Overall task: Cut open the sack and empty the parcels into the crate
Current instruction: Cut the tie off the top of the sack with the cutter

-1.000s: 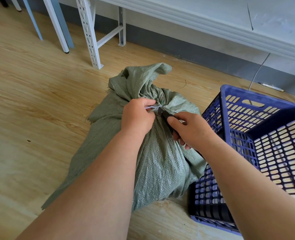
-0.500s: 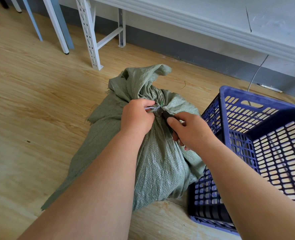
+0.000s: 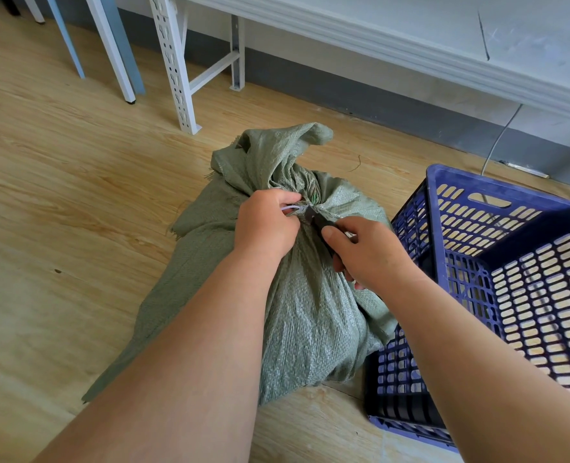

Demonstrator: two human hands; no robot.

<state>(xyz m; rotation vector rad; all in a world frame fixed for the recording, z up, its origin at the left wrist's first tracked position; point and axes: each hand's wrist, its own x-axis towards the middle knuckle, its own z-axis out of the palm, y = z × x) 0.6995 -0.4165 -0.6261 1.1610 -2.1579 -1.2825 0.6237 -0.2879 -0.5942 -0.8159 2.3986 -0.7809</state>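
A green woven sack stands on the wooden floor, its neck bunched and tied with a white tie. My left hand pinches that tie at the neck. My right hand grips a dark-handled cutter, whose tip touches the tie next to my left fingers. The blade itself is mostly hidden. A blue slotted plastic crate sits right of the sack, touching it, and holds nothing that I can see. No parcels show; the sack hides them.
White metal rack legs and pale blue furniture legs stand at the back left. A grey skirting and white wall ledge run along the back. A thin cable hangs down behind the crate.
Both hands stay at the sack's neck. The cutter tip has edged slightly closer to the tie; the sack and crate have not moved.
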